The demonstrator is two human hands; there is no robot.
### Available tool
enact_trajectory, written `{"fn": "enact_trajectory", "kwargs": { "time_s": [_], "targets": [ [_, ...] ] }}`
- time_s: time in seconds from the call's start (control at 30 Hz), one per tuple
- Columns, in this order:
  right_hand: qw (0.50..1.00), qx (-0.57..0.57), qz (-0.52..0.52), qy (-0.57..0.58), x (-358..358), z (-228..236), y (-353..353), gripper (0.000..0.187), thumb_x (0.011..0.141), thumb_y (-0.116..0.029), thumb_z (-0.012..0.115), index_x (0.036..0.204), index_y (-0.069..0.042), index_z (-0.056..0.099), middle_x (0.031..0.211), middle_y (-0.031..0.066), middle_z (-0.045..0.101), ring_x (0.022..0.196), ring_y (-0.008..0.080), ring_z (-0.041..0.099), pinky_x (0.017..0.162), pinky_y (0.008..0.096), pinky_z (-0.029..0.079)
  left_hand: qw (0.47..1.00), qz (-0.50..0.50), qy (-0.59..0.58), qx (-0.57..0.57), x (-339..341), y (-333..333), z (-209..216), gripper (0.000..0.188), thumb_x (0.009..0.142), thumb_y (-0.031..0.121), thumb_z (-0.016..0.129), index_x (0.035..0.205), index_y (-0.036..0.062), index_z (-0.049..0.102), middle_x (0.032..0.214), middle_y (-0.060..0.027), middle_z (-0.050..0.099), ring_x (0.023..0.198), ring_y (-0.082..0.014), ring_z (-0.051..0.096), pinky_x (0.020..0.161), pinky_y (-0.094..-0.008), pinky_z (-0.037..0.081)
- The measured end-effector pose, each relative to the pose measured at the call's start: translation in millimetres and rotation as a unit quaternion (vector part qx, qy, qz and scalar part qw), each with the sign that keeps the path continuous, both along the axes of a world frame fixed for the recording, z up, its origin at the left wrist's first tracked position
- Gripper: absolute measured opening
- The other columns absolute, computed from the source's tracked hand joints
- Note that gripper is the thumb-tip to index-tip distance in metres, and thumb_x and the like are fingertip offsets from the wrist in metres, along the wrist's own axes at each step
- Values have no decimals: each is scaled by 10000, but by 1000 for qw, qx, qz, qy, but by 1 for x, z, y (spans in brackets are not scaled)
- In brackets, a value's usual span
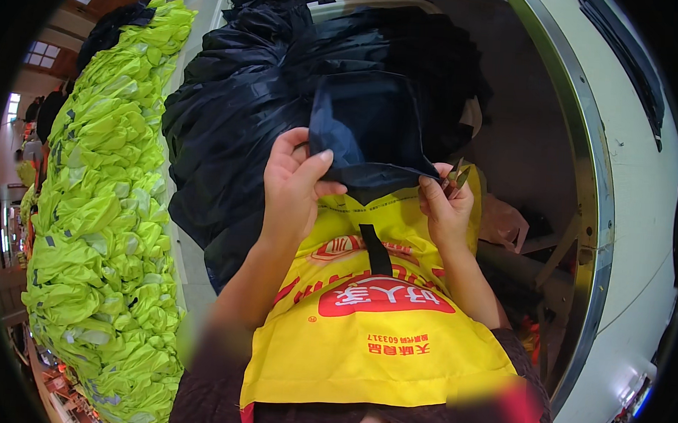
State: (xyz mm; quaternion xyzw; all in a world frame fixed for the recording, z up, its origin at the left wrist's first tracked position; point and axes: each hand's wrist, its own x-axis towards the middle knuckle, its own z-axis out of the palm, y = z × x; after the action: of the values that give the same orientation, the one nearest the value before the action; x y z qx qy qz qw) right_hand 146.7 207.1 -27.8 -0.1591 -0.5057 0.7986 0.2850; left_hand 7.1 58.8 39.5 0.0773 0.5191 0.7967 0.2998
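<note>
A dark navy fabric piece, squarish with a folded lower edge, is stretched between my two hands above my lap. My left hand pinches its lower left side, thumb on top. With thumb and fingers, my right hand grips the lower right corner. Small metal thread snips also sit in that right hand, blades pointing up and away from me. Just beyond the piece lies a large heap of dark navy fabric, bunched in folds. A yellow apron with red print covers my front.
Bright yellow-green garments are piled in a long row at my left. On the right curves a pale table with a metal edge. A pale plastic bag lies low beside my right forearm.
</note>
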Motion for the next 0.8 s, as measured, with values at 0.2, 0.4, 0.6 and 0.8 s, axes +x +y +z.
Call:
{"fn": "enact_trajectory", "kwargs": {
  "time_s": [0.2,0.4,0.6,0.8],
  "targets": [
    [999,25,4,-23,-8,-1,-2,145,905,-103,484,1010,-15,532,810,29,582,676,72,550,534,177,453,982,-71,59,-165,31,-32,-20,628,758,9,606,1254,62,225,1061,-187,536,952,-255,580,791,-327,494],
    [987,88,132,22,-17,-3,3,148,907,-108,484,1005,-5,526,859,28,559,730,78,549,669,192,470,738,-78,555,-376,13,-38,13,932,608,106,759,1359,89,206,1366,-223,228,1293,-355,213,1036,-436,214],
    [942,213,256,32,-22,11,5,137,900,-99,495,993,-3,527,845,31,554,719,80,543,657,199,463,560,-248,733,-297,-18,2,53,575,585,208,733,1119,117,542,1392,-143,287,1312,-344,197,1038,-481,181],
    [990,49,78,-109,-12,28,1,180,854,-116,565,1016,-39,546,732,-24,545,549,22,451,479,139,346,577,-219,756,-221,-45,15,12,201,704,183,664,626,30,561,687,-84,574,710,-242,580,818,-403,441]
  ]
}}
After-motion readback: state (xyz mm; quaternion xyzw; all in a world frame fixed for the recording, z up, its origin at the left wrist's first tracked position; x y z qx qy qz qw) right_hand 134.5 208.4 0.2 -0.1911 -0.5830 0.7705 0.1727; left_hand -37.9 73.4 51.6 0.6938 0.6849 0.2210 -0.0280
